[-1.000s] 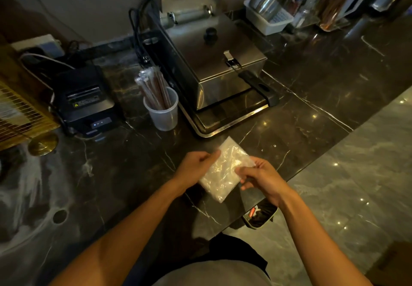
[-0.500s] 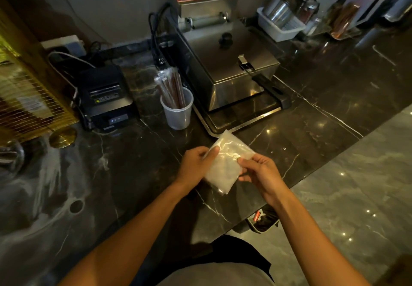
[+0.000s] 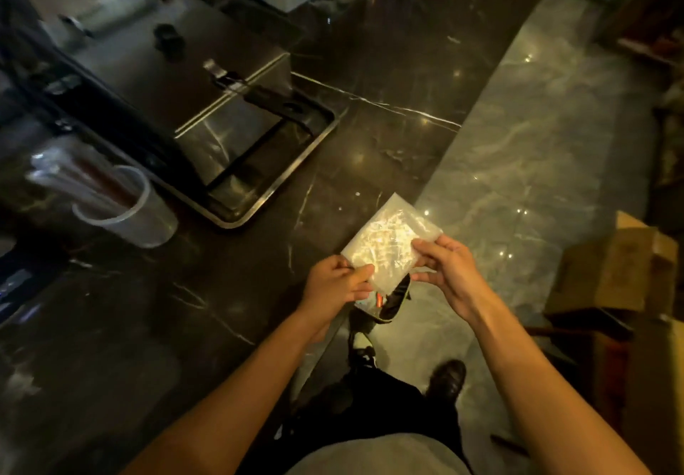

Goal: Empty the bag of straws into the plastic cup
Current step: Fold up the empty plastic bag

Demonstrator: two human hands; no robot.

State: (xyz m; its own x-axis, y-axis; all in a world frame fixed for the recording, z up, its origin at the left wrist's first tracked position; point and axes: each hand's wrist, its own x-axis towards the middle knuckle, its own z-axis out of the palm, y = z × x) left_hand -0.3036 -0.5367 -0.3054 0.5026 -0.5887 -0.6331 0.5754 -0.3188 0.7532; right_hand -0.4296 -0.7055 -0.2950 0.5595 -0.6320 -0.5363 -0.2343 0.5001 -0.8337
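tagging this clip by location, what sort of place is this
Probably a café or snack-bar counter. A steel countertop fryer sits on a dark marble counter, a plastic cup beside it holds wrapped straws, and both hands grip an emptied clear bag.

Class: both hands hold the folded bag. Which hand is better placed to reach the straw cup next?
Left, probably. The left hand is nearer the plastic cup; the right hand grips the bag on its far side.
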